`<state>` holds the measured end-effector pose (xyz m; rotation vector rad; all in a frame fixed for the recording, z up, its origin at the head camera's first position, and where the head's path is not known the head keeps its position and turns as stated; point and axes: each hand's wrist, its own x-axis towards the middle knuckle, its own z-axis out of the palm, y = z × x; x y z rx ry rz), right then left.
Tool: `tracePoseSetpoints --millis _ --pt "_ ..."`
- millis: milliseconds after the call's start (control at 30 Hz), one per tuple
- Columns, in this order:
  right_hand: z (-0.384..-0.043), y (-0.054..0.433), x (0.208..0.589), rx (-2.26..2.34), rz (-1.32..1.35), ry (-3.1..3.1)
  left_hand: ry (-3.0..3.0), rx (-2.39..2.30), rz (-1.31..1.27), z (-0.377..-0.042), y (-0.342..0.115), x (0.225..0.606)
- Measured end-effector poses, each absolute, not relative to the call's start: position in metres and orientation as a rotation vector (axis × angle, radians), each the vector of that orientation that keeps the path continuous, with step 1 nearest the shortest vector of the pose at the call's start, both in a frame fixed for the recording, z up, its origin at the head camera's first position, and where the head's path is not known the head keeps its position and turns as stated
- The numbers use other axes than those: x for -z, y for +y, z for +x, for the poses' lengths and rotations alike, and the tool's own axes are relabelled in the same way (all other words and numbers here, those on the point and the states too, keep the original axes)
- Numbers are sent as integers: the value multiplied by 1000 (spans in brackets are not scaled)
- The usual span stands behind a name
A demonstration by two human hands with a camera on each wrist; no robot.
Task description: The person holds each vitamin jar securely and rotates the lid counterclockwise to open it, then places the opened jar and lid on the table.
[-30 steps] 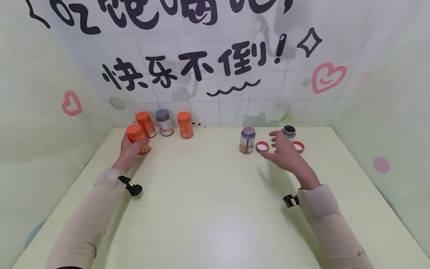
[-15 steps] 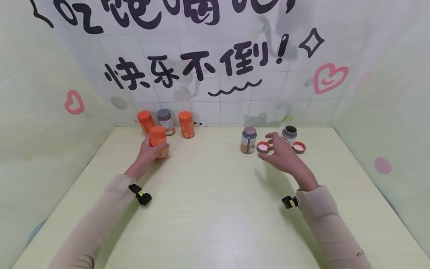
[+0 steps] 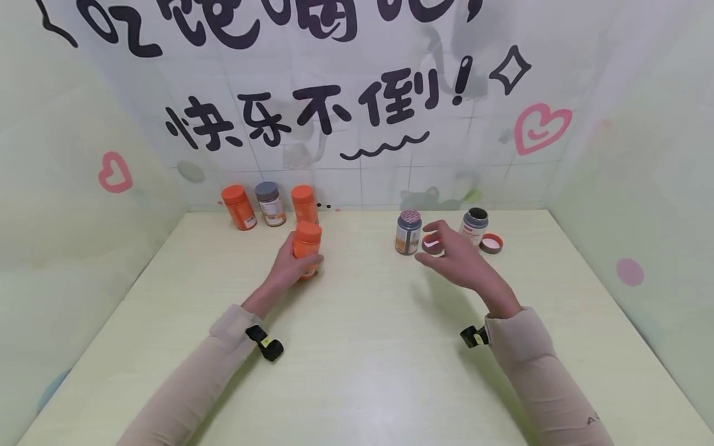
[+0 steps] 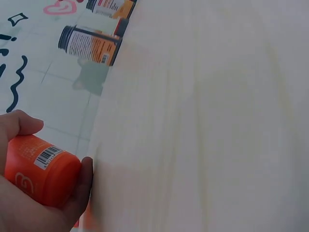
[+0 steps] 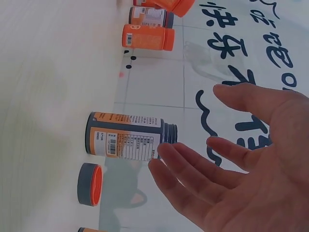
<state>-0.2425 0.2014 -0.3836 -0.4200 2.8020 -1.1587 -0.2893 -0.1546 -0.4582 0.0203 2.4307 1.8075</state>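
Left grip (image 3: 286, 266) holds an orange jar (image 3: 306, 244)—best carried upright, clear of another jar (image 3: 304, 203) just behind—with right grip (image 3: 458, 259) wide.

On the pale wood-grained table (image 3: 357, 371), an orange jar (image 3: 239, 209) stands between ten and eleven o'clock, a grey-lidded jar (image 3: 271, 205) and a second orange jar (image 3: 304, 203) near eleven. At one o'clock stands a capless grey jar (image 3: 408, 235), apparently sealed on top, with a loose cap (image 5: 89, 184) just beside it; toward two, another capless jar (image 3: 474, 228) and a second cap (image 3: 491, 243).
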Motion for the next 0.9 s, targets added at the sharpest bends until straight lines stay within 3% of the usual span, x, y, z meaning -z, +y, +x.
tracePoseSetpoints --millis 567,900 --pt "-229 185 379 1019 -545 2808 2359 -1626 368 -253 -64 456" --pt "-226 176 380 964 -528 2809 2286 -1567 427 -232 -39 452"
